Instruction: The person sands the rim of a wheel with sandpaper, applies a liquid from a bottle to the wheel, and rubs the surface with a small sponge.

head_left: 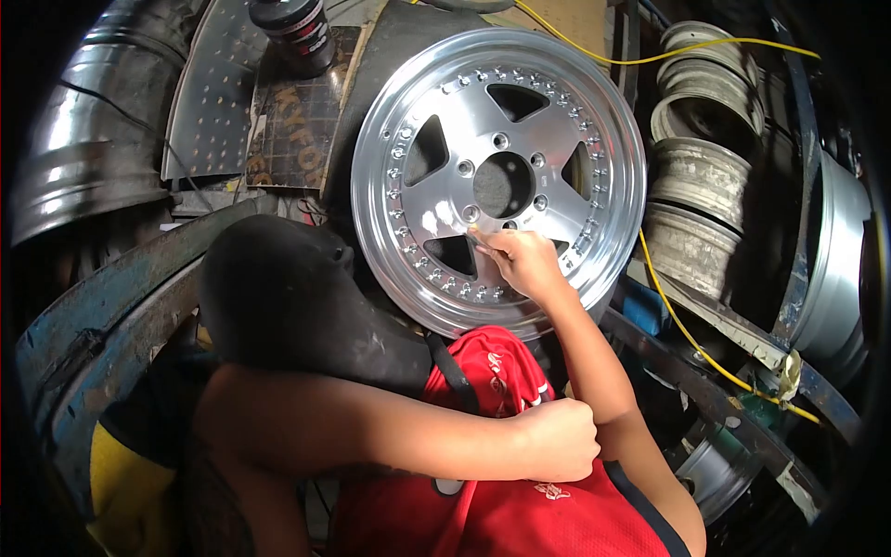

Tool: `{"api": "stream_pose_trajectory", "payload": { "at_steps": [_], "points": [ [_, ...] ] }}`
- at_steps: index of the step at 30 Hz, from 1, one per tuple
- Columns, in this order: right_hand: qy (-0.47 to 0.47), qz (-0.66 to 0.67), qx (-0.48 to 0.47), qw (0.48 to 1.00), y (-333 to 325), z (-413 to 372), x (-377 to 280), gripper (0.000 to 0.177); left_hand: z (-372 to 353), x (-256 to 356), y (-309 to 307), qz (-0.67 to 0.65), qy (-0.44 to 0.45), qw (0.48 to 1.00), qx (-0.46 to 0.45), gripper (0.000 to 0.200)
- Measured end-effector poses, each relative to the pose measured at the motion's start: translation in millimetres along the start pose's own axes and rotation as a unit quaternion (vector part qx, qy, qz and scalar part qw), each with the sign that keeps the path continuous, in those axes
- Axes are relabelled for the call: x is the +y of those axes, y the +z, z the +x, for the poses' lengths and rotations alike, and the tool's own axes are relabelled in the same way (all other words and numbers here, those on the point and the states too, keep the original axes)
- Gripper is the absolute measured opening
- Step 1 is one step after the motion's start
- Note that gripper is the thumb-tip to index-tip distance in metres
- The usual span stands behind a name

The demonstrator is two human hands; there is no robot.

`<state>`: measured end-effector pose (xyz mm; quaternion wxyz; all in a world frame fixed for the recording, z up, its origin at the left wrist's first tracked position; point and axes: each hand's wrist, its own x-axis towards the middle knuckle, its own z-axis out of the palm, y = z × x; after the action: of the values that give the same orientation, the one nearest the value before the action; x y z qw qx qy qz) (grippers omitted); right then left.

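Note:
A polished alloy wheel rim lies face up in front of me, with a ring of bolts around its face and several lug holes about the round centre bore. My right hand is closed at the lower part of the wheel face. Its fingertips are pinched together by a lug hole; whatever they hold, if anything, is too small to name. My left arm crosses my body over a red shirt. At its end my left hand is curled closed against my right arm, its fingertips hidden.
A dark tub stands on a printed board at the upper left. Several dusty wheel barrels are stacked at right, beside a yellow cable. A large metal barrel sits far left. Blue metal frame bars flank me.

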<state>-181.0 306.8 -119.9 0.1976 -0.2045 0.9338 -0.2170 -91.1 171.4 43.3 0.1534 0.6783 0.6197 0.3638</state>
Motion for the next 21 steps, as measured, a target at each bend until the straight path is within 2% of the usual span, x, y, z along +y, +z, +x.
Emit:
{"api": "stream_pose_trajectory", "payload": {
  "at_steps": [2, 3, 6, 7, 10, 14, 18, 21],
  "points": [
    [0.047, -0.022, -0.053, 0.997, -8.2, 3.8, -6.3, 0.013, 1.8, -1.0, -1.7, 0.004, 0.000, 1.000, -0.013, 0.010],
    [0.040, 0.014, -0.027, 0.999, -0.3, 3.7, 0.4, 0.012, 1.7, 0.7, -1.5, 0.001, 0.002, 1.000, -0.018, 0.010],
    [0.045, -0.017, -0.022, 0.999, -5.9, -1.1, -7.0, 0.013, 0.9, -1.3, -4.0, 0.005, 0.002, 1.000, -0.025, 0.009],
    [0.043, -0.052, -0.050, 0.996, -9.4, 0.5, -8.8, 0.011, 0.7, -2.2, -4.6, 0.004, 0.000, 1.000, -0.022, 0.009],
    [0.007, 0.010, 0.041, 0.999, 7.1, 1.2, -13.8, 0.011, -1.1, 0.3, 0.4, -0.006, 0.001, 1.000, 0.013, 0.009],
    [0.029, -0.096, -0.058, 0.993, -11.7, 3.7, -14.9, 0.009, -2.2, -2.0, -2.1, 0.001, 0.009, 1.000, 0.021, 0.009],
    [-0.016, -0.029, 0.009, 0.999, 1.5, -2.0, -6.3, 0.016, -2.6, -2.4, 0.5, -0.003, 0.010, 0.999, 0.031, 0.009],
    [-0.018, -0.107, -0.009, 0.994, -3.5, 3.4, -20.6, 0.034, -2.5, -1.7, 3.7, 0.000, -0.002, 0.999, 0.039, 0.010]
  ]
}}
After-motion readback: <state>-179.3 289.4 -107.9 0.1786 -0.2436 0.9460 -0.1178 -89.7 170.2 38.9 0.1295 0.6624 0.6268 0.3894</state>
